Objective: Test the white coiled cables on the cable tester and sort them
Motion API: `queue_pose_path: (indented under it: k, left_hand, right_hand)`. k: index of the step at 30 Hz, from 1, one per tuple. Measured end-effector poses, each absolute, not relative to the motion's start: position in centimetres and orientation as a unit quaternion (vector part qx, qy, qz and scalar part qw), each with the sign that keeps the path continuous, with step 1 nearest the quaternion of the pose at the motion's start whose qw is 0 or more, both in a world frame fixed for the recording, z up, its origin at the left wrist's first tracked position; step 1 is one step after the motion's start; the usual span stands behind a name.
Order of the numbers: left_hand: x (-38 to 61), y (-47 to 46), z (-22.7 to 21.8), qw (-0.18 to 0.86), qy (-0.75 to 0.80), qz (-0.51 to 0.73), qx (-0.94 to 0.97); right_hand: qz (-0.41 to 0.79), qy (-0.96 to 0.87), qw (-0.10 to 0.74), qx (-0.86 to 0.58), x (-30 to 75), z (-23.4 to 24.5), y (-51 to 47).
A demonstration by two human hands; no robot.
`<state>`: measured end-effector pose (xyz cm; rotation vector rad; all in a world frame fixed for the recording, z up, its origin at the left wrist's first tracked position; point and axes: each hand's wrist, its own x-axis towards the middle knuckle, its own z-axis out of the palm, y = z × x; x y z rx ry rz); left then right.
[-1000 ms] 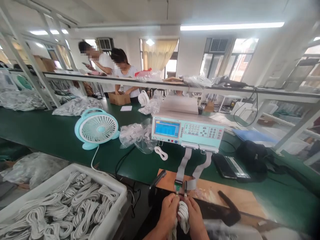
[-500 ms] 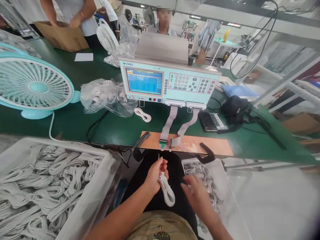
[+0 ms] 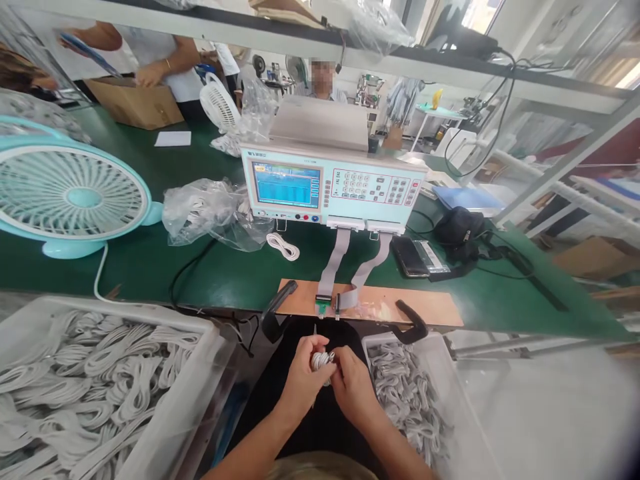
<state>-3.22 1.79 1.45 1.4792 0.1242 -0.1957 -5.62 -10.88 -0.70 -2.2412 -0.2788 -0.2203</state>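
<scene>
Above my lap, my left hand (image 3: pixel 303 373) is closed around a coiled white cable (image 3: pixel 321 360). A thin pointed piece sticks up past its fingers; its kind is unclear. My right hand (image 3: pixel 353 383) meets it from the right, fingers closed on the near side of the same coil, where a small end shows. Just beyond the hands, two flat ribbon cables (image 3: pixel 334 260) run from the tester (image 3: pixel 330 187) to small connectors (image 3: pixel 323 308) at the edge of a copper-coloured board (image 3: pixel 420 307). Fingers cover much of the coil.
Two black clamps (image 3: pixel 275 313) hold the board. A white bin (image 3: pixel 210 347) of coiled cables stands left, another bin (image 3: pixel 447 373) right. On the green table (image 3: pixel 230 280) are a turquoise fan (image 3: pixel 75 193), plastic bags (image 3: pixel 210 210), a loose cable coil (image 3: pixel 283 247) and a phone (image 3: pixel 410 259). A co-worker handles a carton (image 3: pixel 135 103).
My right hand has come in from the right and closed on the coil. My left hand has turned the coil up between the hands. The camera view has tilted upward.
</scene>
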Motion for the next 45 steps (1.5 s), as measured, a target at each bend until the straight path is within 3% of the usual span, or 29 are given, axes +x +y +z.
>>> queue_pose_path:
  k: [7, 14, 20, 36, 45]
  left_hand:
    - [-0.6, 3.3, 2.7, 0.594, -0.105, -0.050, 0.796]
    - [0.7, 2.2, 1.2, 0.728, 0.035, -0.206, 0.653]
    - [0.5, 2.2, 0.6, 0.775, 0.065, -0.223, 0.588]
    - [1.6, 3.4, 2.0, 0.692, -0.087, -0.230, 0.679]
    - [1.8, 2.6, 1.4, 0.715, -0.038, -0.124, 0.687]
  right_hand:
    - [-0.086, -0.019, 0.570, -0.817, -2.8, -0.7, -10.7]
    - [-0.064, 0.052, 0.681, -0.728, -1.1, -0.3, -10.7]
    - [-0.057, 0.071, 0.700, -0.708, -0.7, 0.0, -10.7]
    - [-0.020, 0.105, 0.763, -0.638, -0.7, 0.2, -10.4]
    - [-0.024, 0.153, 0.792, -0.590, -0.1, 0.6, -9.9]
